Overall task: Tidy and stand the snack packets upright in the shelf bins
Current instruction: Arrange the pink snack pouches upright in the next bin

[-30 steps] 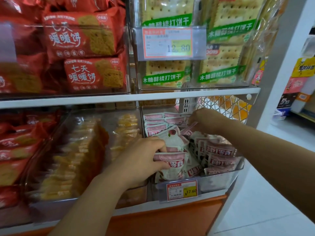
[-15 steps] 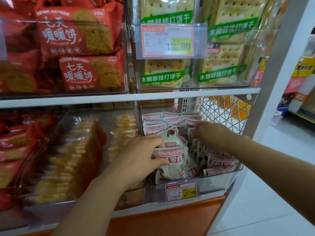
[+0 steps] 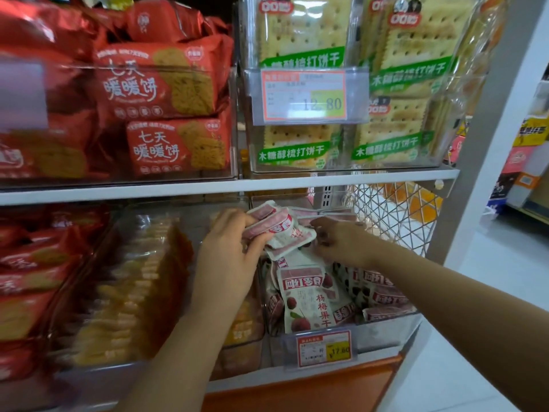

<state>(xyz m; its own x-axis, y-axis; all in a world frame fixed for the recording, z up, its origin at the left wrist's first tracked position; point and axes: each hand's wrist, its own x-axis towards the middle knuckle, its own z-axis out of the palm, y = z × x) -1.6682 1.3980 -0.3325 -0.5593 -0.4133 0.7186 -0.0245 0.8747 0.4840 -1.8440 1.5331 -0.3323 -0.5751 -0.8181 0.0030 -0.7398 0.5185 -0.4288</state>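
Currently: one clear bin (image 3: pixel 389 333) on the lower shelf holds loose snack packets (image 3: pixel 306 298). Over its 11 o'clock corner, the left hand (image 3: pixel 228 257) grips a bunch (image 3: pixel 282 230) of at least three packets. At the bunch's 3 o'clock is the right hand (image 3: pixel 338 239), fingers curled; whether it is gripping is unclear.

This is a shop's snack aisle. White shelf boards (image 3: pixel 386 176) carry clear bins (image 3: pixel 386 334) packed with identical red biscuit packets (image 3: pixel 157 81) at 10 o'clock and cracker packs (image 3: pixel 410 40) at 1 o'clock. A 12.80 price tag (image 3: pixel 304 95) and a 17.80 price tag (image 3: pixel 323 349) hang on the bin fronts, and more boxed goods (image 3: pixel 531 132) stand at 3 o'clock.
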